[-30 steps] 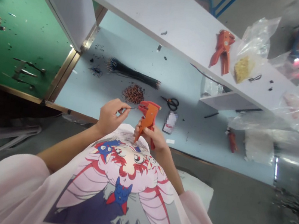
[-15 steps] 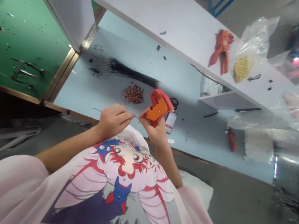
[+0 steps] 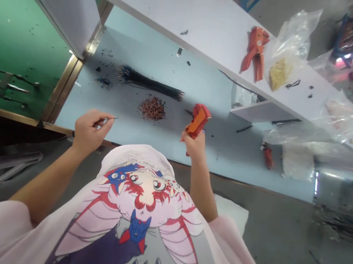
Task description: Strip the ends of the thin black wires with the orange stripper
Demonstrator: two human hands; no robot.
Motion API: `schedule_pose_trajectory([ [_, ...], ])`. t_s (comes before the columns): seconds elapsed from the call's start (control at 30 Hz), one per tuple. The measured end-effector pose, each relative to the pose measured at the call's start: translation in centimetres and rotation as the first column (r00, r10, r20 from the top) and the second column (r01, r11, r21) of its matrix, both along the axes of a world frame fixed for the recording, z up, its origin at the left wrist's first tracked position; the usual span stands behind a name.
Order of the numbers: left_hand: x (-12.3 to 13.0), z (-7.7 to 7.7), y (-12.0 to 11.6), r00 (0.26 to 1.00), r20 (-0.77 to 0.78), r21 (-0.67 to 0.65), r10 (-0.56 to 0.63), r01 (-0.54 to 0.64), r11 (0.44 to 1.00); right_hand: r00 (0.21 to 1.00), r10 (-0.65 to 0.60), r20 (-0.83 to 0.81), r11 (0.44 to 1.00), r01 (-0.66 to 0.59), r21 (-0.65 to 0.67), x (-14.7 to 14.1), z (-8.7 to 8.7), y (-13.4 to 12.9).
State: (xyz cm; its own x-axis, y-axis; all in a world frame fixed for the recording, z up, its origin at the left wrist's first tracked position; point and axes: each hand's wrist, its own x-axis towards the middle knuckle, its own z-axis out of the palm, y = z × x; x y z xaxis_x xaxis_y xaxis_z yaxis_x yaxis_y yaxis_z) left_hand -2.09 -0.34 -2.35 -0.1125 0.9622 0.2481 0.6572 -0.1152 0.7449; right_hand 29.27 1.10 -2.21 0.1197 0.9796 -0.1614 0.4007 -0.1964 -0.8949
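Note:
Near the front edge of the blue table, my left hand [image 3: 92, 132] pinches a thin dark wire [image 3: 114, 118] between thumb and fingers, a short end sticking out to the right. My right hand [image 3: 194, 143] is wrapped round the handle of a red and orange wire stripper [image 3: 199, 120], its head pointing away from me. Between and beyond my hands lies a pile of small copper-coloured pieces [image 3: 153, 109]. A bundle of black wires [image 3: 150, 83] lies behind that pile.
A white shelf [image 3: 206, 27] crosses behind the table, carrying a second red tool [image 3: 256, 53] and a bag of yellow pieces [image 3: 279, 74]. At left is a green surface [image 3: 15, 48] with a metal fixture [image 3: 12, 87]. Another red-handled tool [image 3: 268, 157] lies at right.
My hands have moved apart: the left went left with the wire, the right shifted right with the stripper. The wire no longer reaches the stripper. The whole view has shifted slightly.

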Motion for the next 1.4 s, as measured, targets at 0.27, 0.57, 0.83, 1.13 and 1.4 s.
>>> schedule_pose_trajectory([
  [0.27, 4.4, -0.3, -0.2, 0.923, 0.379, -0.22, 0.065, 0.021, 0.975, 0.937, 0.051, 0.347, 0.997, -0.069, 0.038, -3.4, -6.6, 6.5],
  [0.57, 2.6, -1.2, -0.5, 0.842, 0.483, -0.316, 0.24, -0.088, 0.945, 0.806, 0.195, 0.558, 0.978, -0.205, -0.045, -2.8, -8.1, 8.4],
  [0.83, 4.5, -1.9, 1.2, 0.629, 0.704, -0.464, 0.331, 0.054, 0.884, 0.673, 0.361, 0.645, 0.928, -0.191, -0.32, -1.8, -11.8, 2.7],
  [1.13, 5.2, -0.6, 1.8, 0.57, 0.783, -0.444, 0.248, 0.233, 0.865, 0.621, 0.505, 0.6, 0.858, -0.286, -0.427, -2.1, -14.0, -4.0],
  [1.4, 5.6, 2.5, 0.8, 0.845, 0.534, -0.266, -0.017, 0.187, 0.945, 0.779, 0.404, 0.48, 0.913, -0.309, -0.268, -5.1, -8.3, -1.1],
])
